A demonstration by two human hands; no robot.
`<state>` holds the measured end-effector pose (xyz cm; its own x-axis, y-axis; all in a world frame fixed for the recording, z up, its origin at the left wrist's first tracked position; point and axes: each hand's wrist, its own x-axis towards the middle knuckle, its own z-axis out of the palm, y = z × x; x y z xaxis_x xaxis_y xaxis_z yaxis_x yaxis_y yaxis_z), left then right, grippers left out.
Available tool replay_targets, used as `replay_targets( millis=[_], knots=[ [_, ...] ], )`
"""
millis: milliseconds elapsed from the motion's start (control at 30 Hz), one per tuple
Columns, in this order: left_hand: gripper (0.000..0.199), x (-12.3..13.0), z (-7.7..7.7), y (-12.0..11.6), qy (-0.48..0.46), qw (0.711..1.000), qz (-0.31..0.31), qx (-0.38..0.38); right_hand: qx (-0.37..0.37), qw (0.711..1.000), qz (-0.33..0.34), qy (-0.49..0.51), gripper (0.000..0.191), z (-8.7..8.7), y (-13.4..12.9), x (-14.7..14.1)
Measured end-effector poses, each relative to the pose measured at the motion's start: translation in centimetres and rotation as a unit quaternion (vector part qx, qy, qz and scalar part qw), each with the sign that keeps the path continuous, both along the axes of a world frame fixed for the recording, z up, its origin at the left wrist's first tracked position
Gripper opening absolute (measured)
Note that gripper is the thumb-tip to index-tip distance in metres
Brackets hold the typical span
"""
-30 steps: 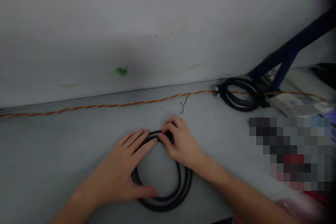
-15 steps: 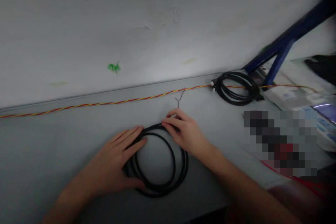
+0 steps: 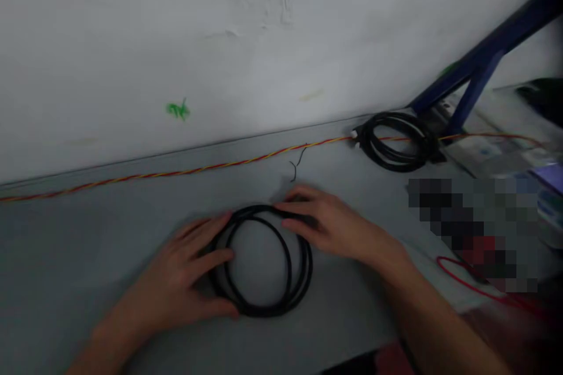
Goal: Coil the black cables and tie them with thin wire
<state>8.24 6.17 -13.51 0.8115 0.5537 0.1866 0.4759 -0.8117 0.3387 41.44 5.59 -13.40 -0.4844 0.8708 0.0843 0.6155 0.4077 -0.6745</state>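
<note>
A black cable [image 3: 288,304] lies coiled in several loops on the grey table. My left hand [image 3: 189,272] rests over the coil's left side, its fingers apart and the tips touching the loops. At the coil's upper right, my right hand [image 3: 319,220] has its thumb and fingers round the cable, and part of the loops there is hidden under it. Thin dark wire pieces [image 3: 295,170] lie on the table just above my right hand.
A twisted red and yellow wire [image 3: 189,171] runs along the wall's foot. A second black cable coil [image 3: 373,155] lies over it at the right. Beyond are a blue metal frame [image 3: 477,79], plastic bags and a red cable [image 3: 466,286].
My right hand has shifted slightly right and lies flatter over the cable. My left hand has slid a little left, its index finger lower. The view has also shifted slightly.
</note>
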Motion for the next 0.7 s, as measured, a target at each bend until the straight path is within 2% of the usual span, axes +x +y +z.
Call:
replay_targets(
  millis=[100, 267, 367, 467, 600, 700],
  knots=[
    [0.059, 0.2, -0.4, 0.0, -0.025, 0.999, 0.008, 0.03, -0.02, 1.0, 0.007, -0.012, 0.057, 0.0, -0.5, 0.3],
    [0.067, 0.7, -1.3, -0.3, -0.032, 0.997, 0.047, 0.058, -0.011, 1.0, -0.013, -0.011, 0.13, -0.9, -1.7, 0.5],
    [0.07, 1.1, -1.5, -0.8, -0.013, 0.996, 0.066, 0.062, -0.014, 1.0, -0.002, -0.015, 0.152, -1.1, -2.3, 0.7],
    [0.074, 1.2, -1.1, -1.2, 0.019, 0.996, 0.071, 0.05, -0.014, 0.999, -0.003, -0.035, 0.152, -1.0, -2.4, 0.5],
    [0.092, 0.8, -0.8, -1.1, 0.061, 0.997, 0.034, 0.028, -0.011, 0.998, -0.019, -0.061, 0.137, -0.8, -1.9, 0.0],
    [0.086, 0.4, -1.2, -0.9, 0.053, 0.997, 0.032, 0.04, -0.014, 0.997, -0.017, -0.074, 0.123, -0.5, -1.5, -0.2]
  ],
)
